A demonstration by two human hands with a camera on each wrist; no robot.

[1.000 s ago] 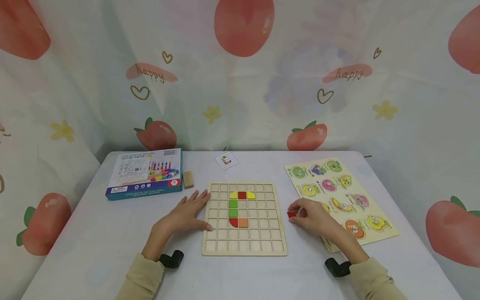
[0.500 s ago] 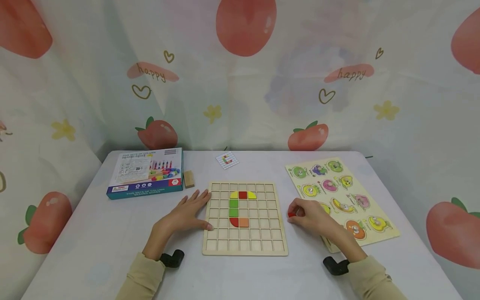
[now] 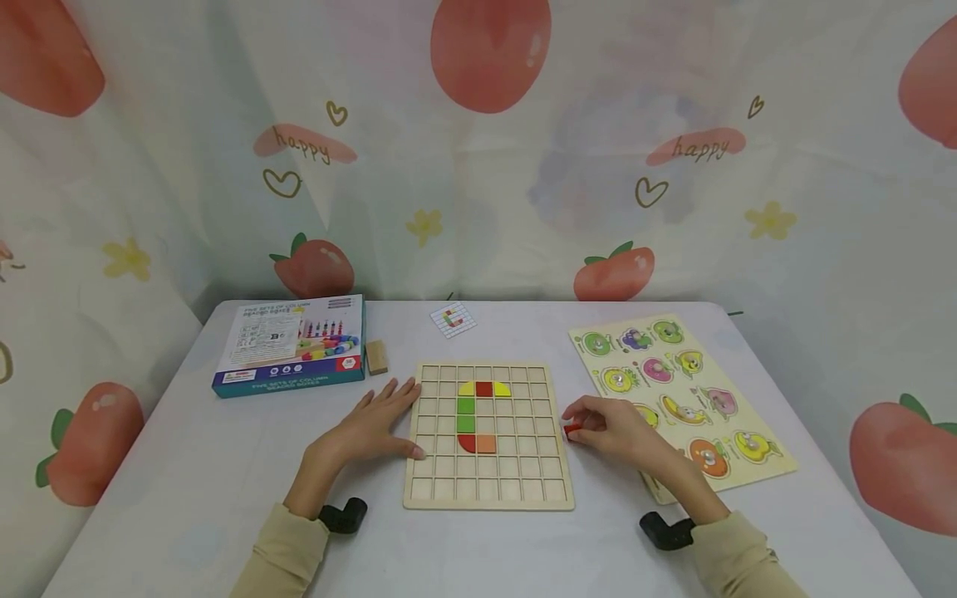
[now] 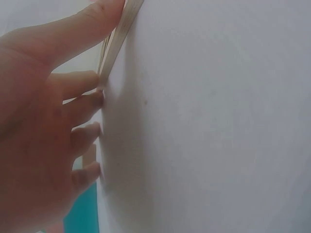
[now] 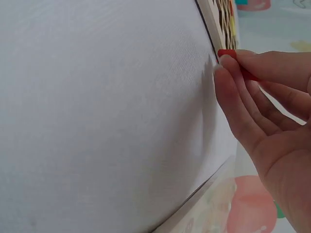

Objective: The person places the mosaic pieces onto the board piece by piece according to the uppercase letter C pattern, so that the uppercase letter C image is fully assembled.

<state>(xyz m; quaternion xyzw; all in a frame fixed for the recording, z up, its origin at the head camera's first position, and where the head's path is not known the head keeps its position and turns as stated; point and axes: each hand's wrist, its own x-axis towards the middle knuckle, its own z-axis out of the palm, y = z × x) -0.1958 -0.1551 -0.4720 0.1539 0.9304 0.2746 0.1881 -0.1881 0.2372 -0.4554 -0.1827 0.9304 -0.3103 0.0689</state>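
The right hand point(image 3: 615, 428) pinches a small red piece point(image 3: 571, 430) at the grid board's point(image 3: 488, 490) right edge. Across the board, the left hand point(image 3: 371, 428) lies flat, fingers straight, steadying its left rim. Six coloured tiles point(image 3: 475, 415) are seated, so I'd judge the pattern nearly finished.

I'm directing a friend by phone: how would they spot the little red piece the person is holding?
Start at the wooden grid board in the middle of the table. Just off its right edge sits the right hand, its fingertips pinching a small red piece. It is the only coloured piece outside the board; the others sit in grid cells forming a C.
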